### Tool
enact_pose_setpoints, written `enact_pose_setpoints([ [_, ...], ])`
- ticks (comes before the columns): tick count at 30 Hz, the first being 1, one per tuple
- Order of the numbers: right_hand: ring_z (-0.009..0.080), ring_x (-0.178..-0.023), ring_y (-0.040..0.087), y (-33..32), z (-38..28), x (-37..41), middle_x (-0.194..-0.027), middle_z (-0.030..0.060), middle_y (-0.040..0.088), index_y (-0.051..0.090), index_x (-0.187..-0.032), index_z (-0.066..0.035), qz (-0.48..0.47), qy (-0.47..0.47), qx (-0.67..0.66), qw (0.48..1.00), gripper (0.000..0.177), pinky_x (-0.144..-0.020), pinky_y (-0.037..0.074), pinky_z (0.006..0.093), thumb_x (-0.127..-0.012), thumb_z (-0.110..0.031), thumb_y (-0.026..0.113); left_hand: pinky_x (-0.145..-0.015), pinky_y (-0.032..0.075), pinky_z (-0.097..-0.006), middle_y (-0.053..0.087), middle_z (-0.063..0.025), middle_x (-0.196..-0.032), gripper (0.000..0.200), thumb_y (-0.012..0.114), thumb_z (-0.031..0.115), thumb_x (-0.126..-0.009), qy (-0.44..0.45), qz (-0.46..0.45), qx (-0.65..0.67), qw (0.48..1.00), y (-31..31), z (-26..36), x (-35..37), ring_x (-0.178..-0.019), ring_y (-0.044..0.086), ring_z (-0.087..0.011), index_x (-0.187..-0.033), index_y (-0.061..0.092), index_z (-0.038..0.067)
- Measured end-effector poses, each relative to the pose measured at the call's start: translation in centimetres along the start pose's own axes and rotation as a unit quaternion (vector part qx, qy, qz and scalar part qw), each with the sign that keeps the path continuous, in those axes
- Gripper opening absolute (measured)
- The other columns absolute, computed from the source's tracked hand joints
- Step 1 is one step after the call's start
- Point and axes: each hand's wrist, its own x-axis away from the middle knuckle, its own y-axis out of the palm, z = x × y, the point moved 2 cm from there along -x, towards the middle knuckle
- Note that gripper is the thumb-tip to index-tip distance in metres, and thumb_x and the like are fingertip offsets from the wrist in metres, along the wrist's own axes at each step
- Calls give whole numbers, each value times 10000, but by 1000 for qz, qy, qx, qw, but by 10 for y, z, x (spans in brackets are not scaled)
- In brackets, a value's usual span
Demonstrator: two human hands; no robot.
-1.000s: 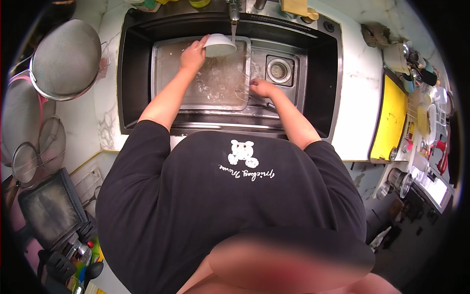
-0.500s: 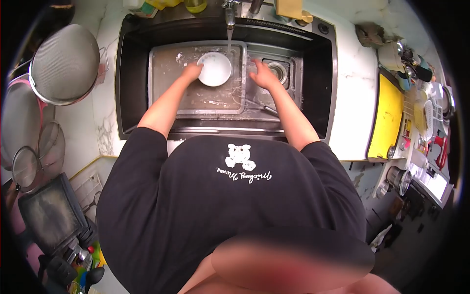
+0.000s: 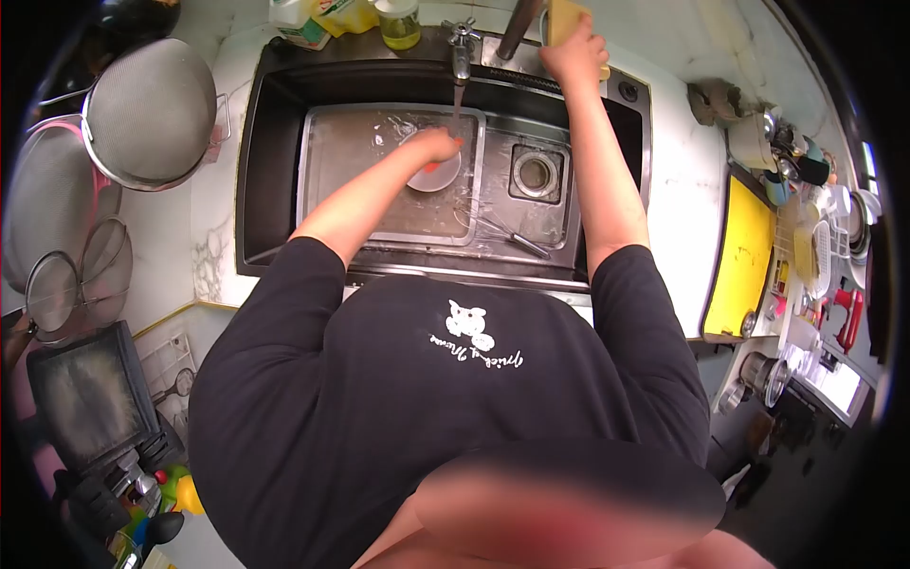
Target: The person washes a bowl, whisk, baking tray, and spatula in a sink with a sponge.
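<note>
My left hand (image 3: 438, 145) is at the white bowl (image 3: 434, 178) in the sink, with its fingers bent over the far rim. Bright orange patches show by the fingertips, too blurred to name. Water runs from the tap (image 3: 462, 64) beside this hand. My right hand (image 3: 574, 59) reaches behind the sink's back right edge, its fingers curled at a pale yellow block-like thing (image 3: 566, 17); the hand hides part of it. A metal whisk (image 3: 517, 237) lies in the sink, its wires near the tray (image 3: 308, 180) on which the bowl sits.
A drain (image 3: 535, 174) lies in the sink's right part. Behind the sink stand bottles and a jar of yellow-green liquid (image 3: 399, 28). Large sieves (image 3: 152, 114) hang at the left. A yellow board (image 3: 741, 256) and stacked dishes are at the right.
My right hand has gone from over the drain to the yellow thing behind the sink. My left hand has shifted from the bowl's left side to its far side. The bowl sits lower.
</note>
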Motion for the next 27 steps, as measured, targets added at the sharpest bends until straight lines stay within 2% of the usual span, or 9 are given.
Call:
enact_pose_setpoints([
  [2,434,-1047,365,-9,-2,8,-1139,283,351,197,-1313,-57,57,15,-38,998,797,-916,334,509,-634,-162,601,-909,412,-387,555,-182,-1132,518,555,379,-782,-30,-36,7,999,-7,-1,10,-1070,518,-325,-1184,521,54],
  [5,439,-1040,345,-24,-16,55,-1107,273,343,213,-1309,-59,200,-33,-154,967,783,-916,306,514,-623,-125,584,-924,398,-372,563,-168,-1131,598,468,504,-840,117,48,241,962,-34,1,25,-1078,519,-289,-1212,485,36],
  [7,411,-1114,322,-3,-39,98,-1145,262,363,284,-1300,-52,113,-117,-236,958,757,-979,278,496,-618,-173,591,-929,394,-372,547,-148,-1163,640,435,540,-848,130,56,383,913,-67,15,54,-1083,517,-268,-1234,457,30],
  [9,400,-1150,307,21,-78,134,-1213,244,352,366,-1271,-54,-60,-172,-296,938,727,-993,281,487,-608,-214,616,-960,368,-382,483,-123,-1238,677,395,561,-856,190,-149,816,526,-92,31,83,-1114,484,-249,-1281,382,35],
  [13,364,-1066,418,31,-138,118,-1162,157,454,486,-1181,-90,-1,-308,-178,935,509,-947,302,487,-709,-264,570,-984,333,-470,405,-132,-1296,614,334,539,-878,181,-44,888,421,-118,7,81,-1187,409,-286,-1299,341,92],
  [16,337,-1157,410,4,-180,65,-1211,132,489,539,-1133,-97,45,-318,-230,919,398,-981,293,457,-761,-226,488,-958,281,-619,407,-131,-1301,553,317,516,-888,127,21,860,493,-154,-9,86,-1189,407,-328,-1321,323,173],
  [18,308,-1195,407,-7,-196,39,-1260,101,494,530,-1193,-128,-68,-314,-217,922,418,-993,317,401,-788,-159,430,-965,301,-585,435,-136,-1278,550,340,474,-893,170,13,871,460,-172,-14,78,-1182,415,-342,-1317,320,125],
  [22,305,-1146,462,5,-197,40,-1263,70,494,533,-1196,-130,-47,-356,-152,921,410,-962,353,393,-800,-176,439,-953,351,-517,481,-106,-1223,491,359,422,-907,261,55,853,449,-196,-12,59,-1129,466,-305,-1254,376,75],
  [27,289,-1081,517,3,-195,32,-1213,84,531,550,-1172,-122,-135,-316,-143,928,385,-897,411,374,-809,-182,437,-944,359,-522,476,-111,-1231,458,317,391,-923,222,38,866,447,-188,-14,58,-1124,471,-313,-1257,375,83],
])
